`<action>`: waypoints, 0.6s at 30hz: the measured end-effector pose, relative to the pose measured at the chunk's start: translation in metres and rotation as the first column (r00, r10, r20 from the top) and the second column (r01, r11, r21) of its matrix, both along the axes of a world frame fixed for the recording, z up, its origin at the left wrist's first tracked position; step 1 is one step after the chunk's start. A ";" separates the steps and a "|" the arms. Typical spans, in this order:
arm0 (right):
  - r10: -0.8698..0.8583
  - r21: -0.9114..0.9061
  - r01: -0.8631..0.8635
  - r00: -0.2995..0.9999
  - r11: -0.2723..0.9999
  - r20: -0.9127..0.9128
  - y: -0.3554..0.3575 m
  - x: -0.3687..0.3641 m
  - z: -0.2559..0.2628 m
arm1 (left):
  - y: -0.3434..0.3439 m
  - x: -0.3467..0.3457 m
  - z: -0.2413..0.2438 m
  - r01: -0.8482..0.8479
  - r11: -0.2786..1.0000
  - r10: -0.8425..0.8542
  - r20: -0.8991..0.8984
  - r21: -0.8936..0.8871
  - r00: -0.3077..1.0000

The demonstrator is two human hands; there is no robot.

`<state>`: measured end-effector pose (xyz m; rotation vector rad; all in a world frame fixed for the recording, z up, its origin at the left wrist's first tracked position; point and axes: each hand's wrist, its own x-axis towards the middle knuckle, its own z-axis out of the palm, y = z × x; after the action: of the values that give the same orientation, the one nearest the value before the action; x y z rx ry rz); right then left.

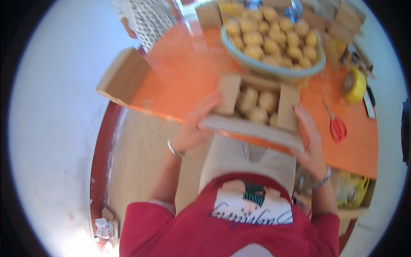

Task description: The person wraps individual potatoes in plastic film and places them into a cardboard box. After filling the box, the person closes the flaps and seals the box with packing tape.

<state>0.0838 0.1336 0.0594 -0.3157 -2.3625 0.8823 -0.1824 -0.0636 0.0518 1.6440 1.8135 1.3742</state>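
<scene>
Before me an open cardboard box (pixel 289 110) sits at the near edge of the orange table (pixel 189 74), its flaps spread. Inside it lie several potatoes (pixel 257 114). My left hand (pixel 197 123) grips the box's left side by the near flap, blurred by motion. On the opposite side, my right hand (pixel 310 141) holds the right wall and the near flap's end. Just behind the box stands a large round basket (pixel 273 69) with a pale blue rim, heaped with potatoes (pixel 271 35).
Red-handled scissors (pixel 337 128), a yellow tape roll (pixel 354 85) and a knife-like tool (pixel 369 102) lie on the right. Another cardboard box (pixel 123 75) stands at the table's left edge. Flattened cardboard (pixel 345 24) piles up behind. A person (pixel 149 22) stands at the far left.
</scene>
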 end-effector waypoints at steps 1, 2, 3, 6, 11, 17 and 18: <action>-0.005 -0.022 0.005 1.000 1.000 0.011 -0.003 0.003 -0.001 | 0.010 -0.005 0.008 -0.014 1.000 0.013 0.014 0.027 1.000; -0.009 -0.043 0.010 1.000 0.999 0.022 -0.006 0.007 -0.004 | 0.006 -0.001 -0.001 -0.009 1.000 0.009 0.000 0.028 1.000; -0.009 -0.035 0.009 1.000 0.999 0.002 0.001 0.002 0.001 | 0.005 -0.001 -0.003 -0.009 0.998 0.011 -0.042 0.058 0.999; 0.006 -0.064 -0.011 0.997 0.998 -0.073 0.008 -0.004 -0.003 | 0.012 -0.005 -0.002 -0.032 0.995 0.034 -0.011 0.093 0.999; -0.039 -0.076 0.033 0.997 0.997 -0.070 0.004 -0.001 -0.003 | 0.012 -0.005 -0.013 -0.039 0.994 0.037 0.017 0.107 0.999; -0.055 -0.078 0.047 0.993 0.996 -0.106 0.003 -0.009 -0.007 | 0.009 -0.001 -0.011 -0.089 0.984 0.070 0.124 0.151 0.990; -0.075 -0.118 0.060 0.990 0.991 -0.123 0.003 -0.009 -0.008 | 0.010 -0.002 -0.012 -0.098 0.984 0.079 0.126 0.151 0.989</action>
<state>0.0747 0.1367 0.0512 -0.3722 -2.1768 0.9776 -0.1844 -0.0532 0.0396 1.5336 1.7692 1.6552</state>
